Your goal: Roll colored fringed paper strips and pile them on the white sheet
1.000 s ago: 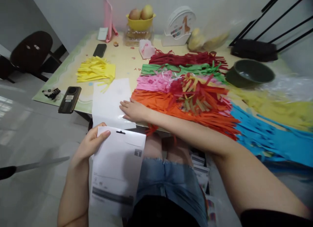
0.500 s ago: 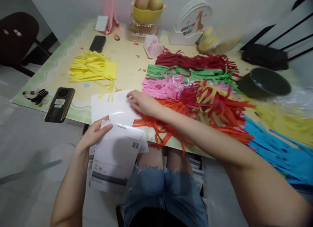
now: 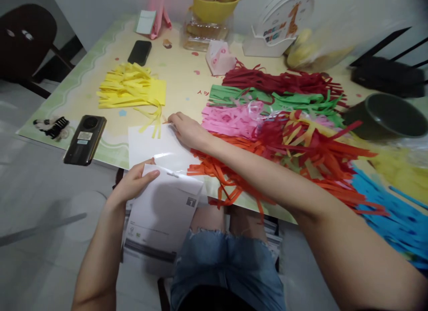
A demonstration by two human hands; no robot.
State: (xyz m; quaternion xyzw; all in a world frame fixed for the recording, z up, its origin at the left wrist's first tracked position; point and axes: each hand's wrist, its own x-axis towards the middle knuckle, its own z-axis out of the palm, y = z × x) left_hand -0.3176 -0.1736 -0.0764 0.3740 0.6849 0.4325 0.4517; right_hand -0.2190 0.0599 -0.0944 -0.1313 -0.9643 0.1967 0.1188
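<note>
My left hand pinches the top left corner of a white printed paper packet, which hangs at the table's front edge above my lap. Behind it a blank white sheet lies on the table. My right hand rests at the upper edge of that sheet, fingers bent and close together; whether they grip the sheet cannot be made out. Yellow fringed paper lies beyond the sheet to the left. Orange fringed strips lie under and beside my right forearm.
Pink, green and dark red fringed paper lie to the right, blue farther right. A dark green bowl stands beyond. Two phones and a hair clip are on the left.
The view has shifted slightly, so the table items sit a little farther right and higher. Both hands keep nearly the same places at the papers.
</note>
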